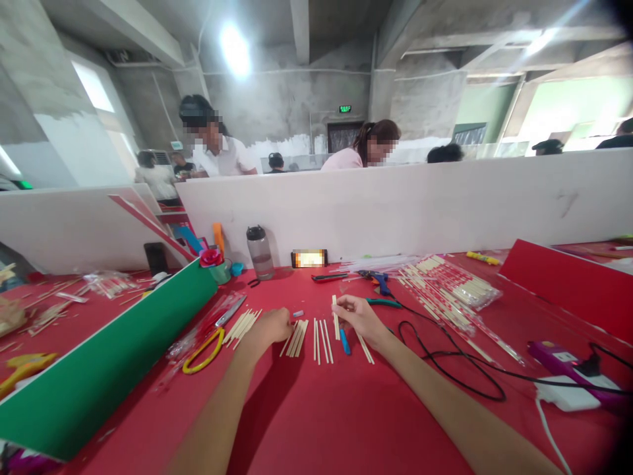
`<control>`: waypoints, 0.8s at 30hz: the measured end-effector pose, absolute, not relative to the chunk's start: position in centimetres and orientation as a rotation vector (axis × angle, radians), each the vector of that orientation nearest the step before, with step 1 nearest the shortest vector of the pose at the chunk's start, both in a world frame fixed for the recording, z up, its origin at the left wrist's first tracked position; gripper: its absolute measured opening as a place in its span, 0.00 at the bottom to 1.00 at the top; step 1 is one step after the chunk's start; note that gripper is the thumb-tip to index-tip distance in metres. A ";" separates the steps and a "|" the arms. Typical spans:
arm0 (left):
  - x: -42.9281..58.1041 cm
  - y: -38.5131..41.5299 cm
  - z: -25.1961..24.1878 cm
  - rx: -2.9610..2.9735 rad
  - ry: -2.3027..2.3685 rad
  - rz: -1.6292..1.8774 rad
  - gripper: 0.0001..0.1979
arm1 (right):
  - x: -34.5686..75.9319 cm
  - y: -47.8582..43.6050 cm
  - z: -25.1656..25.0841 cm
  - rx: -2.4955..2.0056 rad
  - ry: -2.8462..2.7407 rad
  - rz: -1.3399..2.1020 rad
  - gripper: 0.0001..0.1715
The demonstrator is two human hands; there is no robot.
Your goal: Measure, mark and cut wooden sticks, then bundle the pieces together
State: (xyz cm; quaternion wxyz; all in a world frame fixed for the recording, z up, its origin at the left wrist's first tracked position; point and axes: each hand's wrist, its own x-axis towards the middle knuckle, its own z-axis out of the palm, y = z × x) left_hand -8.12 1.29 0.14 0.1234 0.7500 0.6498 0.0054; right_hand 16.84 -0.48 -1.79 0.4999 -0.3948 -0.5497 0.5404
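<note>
My right hand [360,316] pinches a pair of pale wooden sticks [335,323] between thumb and fingers. Just below it lie a blue-handled tool [345,342] and a couple of loose sticks [366,351]. My left hand [274,326] is curled palm down beside a row of short sticks [297,339]; its fingertips are hidden, so what it holds does not show. Several separate sticks [323,342] lie between my hands. To the left of my left hand is another group of sticks [243,328].
Yellow-handled scissors [204,355] lie left, before a green panel [113,359]. Behind stand a bottle [260,254] and a phone [309,258]. A blue glue gun [380,282], its black cable [445,369], bagged sticks [457,284] and a power strip [568,366] occupy the right. People are beyond the white partition [395,211].
</note>
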 end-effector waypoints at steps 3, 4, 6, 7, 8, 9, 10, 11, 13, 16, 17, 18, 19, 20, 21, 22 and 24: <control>-7.6 1.1 -0.2 2.204 1.885 0.014 0.08 | 16.9 -0.3 -1.8 -0.954 -1.327 1.300 0.25; -7.5 1.1 -0.3 2.211 1.884 0.021 0.08 | 16.9 -0.3 -1.8 -0.954 -1.328 1.298 0.25; -7.4 1.0 -0.6 2.223 1.884 0.040 0.07 | 16.9 -0.3 -1.7 -0.951 -1.319 1.297 0.25; -7.4 1.0 -0.7 2.227 1.885 0.049 0.07 | 16.9 -0.3 -1.7 -0.950 -1.313 1.299 0.25; -7.4 1.0 -0.7 2.230 1.888 0.054 0.07 | 17.0 -0.3 -1.6 -0.951 -1.307 1.300 0.25; -7.4 1.0 -0.7 2.230 1.894 0.054 0.07 | 17.0 -0.4 -1.5 -0.952 -1.305 1.300 0.25; -7.5 1.1 -0.5 2.230 1.902 0.055 0.07 | 17.0 -0.4 -1.5 -0.952 -1.308 1.299 0.25; -7.5 1.1 -0.3 2.229 1.913 0.072 0.08 | 17.0 -0.4 -1.5 -0.948 -1.315 1.298 0.24; -7.3 1.3 0.3 2.215 1.921 0.168 0.09 | 16.9 -0.5 -1.4 -0.937 -1.333 1.299 0.24; -6.4 1.5 1.3 2.134 1.694 0.471 0.09 | 16.9 -0.5 -1.4 -0.932 -1.343 1.306 0.23; -5.9 1.5 1.5 2.081 1.552 0.580 0.10 | 16.9 -0.5 -1.4 -0.930 -1.342 1.309 0.23; -5.3 1.4 1.6 2.019 1.400 0.677 0.10 | 16.8 -0.6 -1.4 -0.923 -1.339 1.317 0.23; -4.7 1.3 1.7 1.951 1.274 0.750 0.12 | 16.8 -0.6 -1.4 -0.912 -1.333 1.327 0.23; -4.0 1.1 1.6 1.885 1.178 0.805 0.13 | 16.8 -0.7 -1.3 -0.898 -1.325 1.340 0.23; -3.4 0.9 1.5 1.830 1.104 0.840 0.15 | 16.8 -0.8 -1.3 -0.884 -1.317 1.355 0.23; -2.9 0.7 1.3 1.785 1.049 0.861 0.16 | 16.8 -0.8 -1.3 -0.872 -1.309 1.368 0.23; -2.2 0.4 0.9 1.714 0.964 0.861 0.18 | 16.9 -0.9 -1.3 -0.850 -1.298 1.392 0.22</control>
